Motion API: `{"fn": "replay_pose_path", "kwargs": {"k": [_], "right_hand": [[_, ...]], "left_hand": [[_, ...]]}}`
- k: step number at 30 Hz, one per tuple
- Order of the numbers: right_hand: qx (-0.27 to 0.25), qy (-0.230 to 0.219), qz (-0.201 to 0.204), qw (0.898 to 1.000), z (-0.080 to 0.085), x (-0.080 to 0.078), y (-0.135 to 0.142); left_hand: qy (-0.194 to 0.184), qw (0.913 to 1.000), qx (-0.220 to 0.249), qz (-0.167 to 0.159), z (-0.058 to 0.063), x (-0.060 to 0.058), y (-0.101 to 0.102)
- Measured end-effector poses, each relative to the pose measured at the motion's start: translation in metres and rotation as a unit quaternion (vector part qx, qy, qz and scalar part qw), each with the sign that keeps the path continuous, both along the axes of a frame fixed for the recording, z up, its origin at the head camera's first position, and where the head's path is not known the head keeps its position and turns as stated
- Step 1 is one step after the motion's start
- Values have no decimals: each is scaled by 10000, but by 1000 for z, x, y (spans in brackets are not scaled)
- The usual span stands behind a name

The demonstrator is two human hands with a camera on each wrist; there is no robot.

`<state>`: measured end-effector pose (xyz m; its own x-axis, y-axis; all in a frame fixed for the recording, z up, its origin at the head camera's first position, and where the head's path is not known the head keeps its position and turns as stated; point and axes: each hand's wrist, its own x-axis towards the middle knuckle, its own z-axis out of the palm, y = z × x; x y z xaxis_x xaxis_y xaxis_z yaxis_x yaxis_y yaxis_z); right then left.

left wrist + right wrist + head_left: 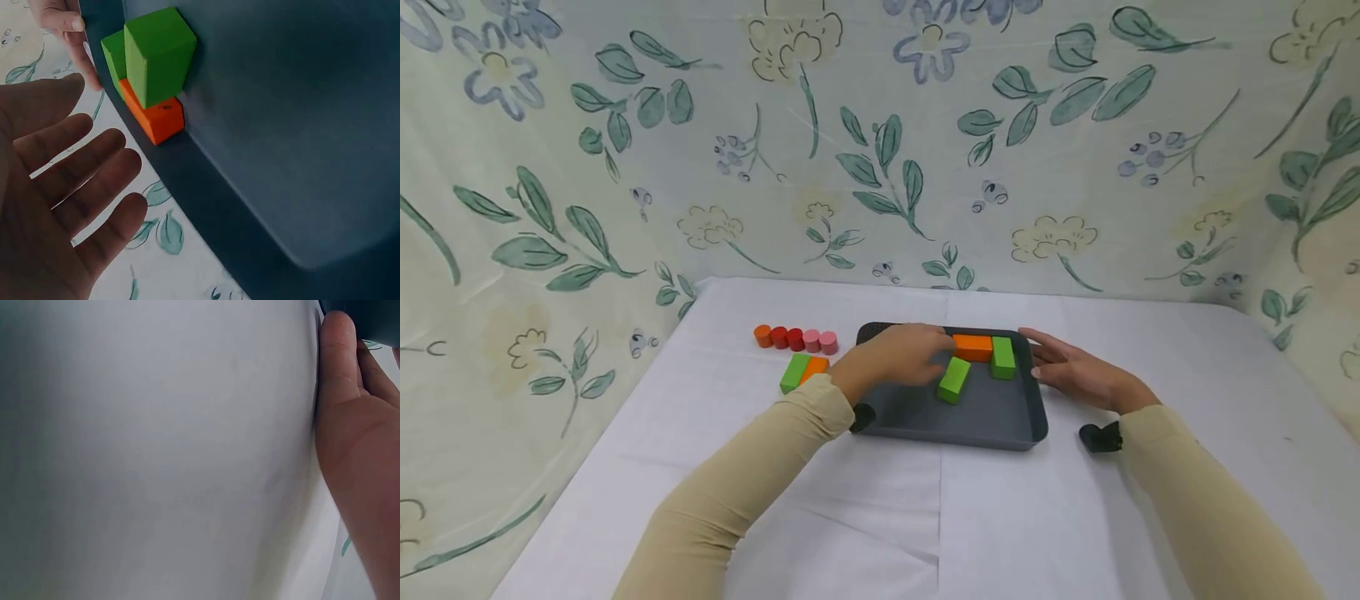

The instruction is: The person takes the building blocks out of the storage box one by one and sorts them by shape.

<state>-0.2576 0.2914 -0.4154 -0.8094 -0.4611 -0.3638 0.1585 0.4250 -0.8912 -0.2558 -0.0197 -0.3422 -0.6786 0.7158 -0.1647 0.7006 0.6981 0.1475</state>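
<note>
My left hand (910,354) hovers over the left part of a dark grey tray (955,432), its fingers spread and holding nothing in the left wrist view. Just right of its fingertips is a green block (954,380), slanted and apart from the others in the head view; in the left wrist view this block (159,56) overlaps an orange block (161,119). Along the tray's far wall lies that orange block (972,347), with another green block (1003,358) beside it in the far right corner. With fingers extended, my right hand (1086,375) touches the tray's right wall.
Left of the tray, a green block (794,373) and an orange block (815,367) lie side by side on the white tablecloth (820,517). Behind them runs a row of small cylinders, orange (763,336), red (795,339) and pink (828,342). A floral curtain (880,167) hangs behind the table.
</note>
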Motion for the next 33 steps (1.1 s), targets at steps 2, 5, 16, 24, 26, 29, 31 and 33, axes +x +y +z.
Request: {"fn": "replay_pose_path", "kwargs": {"k": [2,5,16,24,26,29,31,33], "right_hand": [[-34,-17,2,10000,0,-1,0],[-71,-46,-28,10000,-1,-1,-1],[-98,-46,-19,9999,0,-2,-2],[-81,-76,-4,9999,0,-3,-3],[-43,-80,-30,10000,0,-3,-1],[19,-75,-40,10000,0,-3,0],[18,-74,-37,10000,0,-3,1],[21,-74,-48,10000,1,-2,0]], "left_hand": [[-166,9998,104,52,-5,-3,6],[-488,9982,309,165,-10,-6,13],[-1027,9939,116,394,-18,-12,26],[-1641,9834,-39,779,-23,-13,30],[-1619,9835,-99,803,-25,-13,31],[-1570,9836,-171,870,-27,-13,35],[-1514,9844,-228,862,-27,-13,37],[-1509,9841,-266,897,-26,-12,39]]}}
